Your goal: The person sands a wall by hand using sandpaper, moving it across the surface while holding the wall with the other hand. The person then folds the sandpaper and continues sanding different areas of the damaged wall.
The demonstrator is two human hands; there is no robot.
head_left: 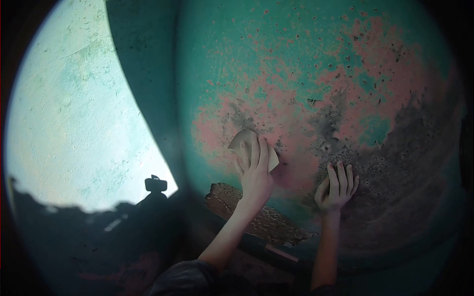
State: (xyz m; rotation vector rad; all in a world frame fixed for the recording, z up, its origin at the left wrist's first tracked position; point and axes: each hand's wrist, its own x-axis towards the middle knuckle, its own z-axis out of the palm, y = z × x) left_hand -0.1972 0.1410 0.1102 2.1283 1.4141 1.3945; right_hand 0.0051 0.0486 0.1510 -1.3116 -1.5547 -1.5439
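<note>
A piece of sandpaper point(237, 140), pale and folded or curved at its edges, lies under my left hand point(256, 170), which presses it against a curved green surface point(291, 29). Pink and dark grey patches show through the green around it. My right hand point(337, 188) rests on the dark grey, pitted patch point(385, 172) to the right, its fingers extended upward and a little apart, with nothing visible in it.
A brightly lit pale wall point(79, 108) fills the left side, with a shadow across its lower part. Below my left hand runs a rough brown patch point(266, 222) with ragged edges. A dark rim curves along the bottom.
</note>
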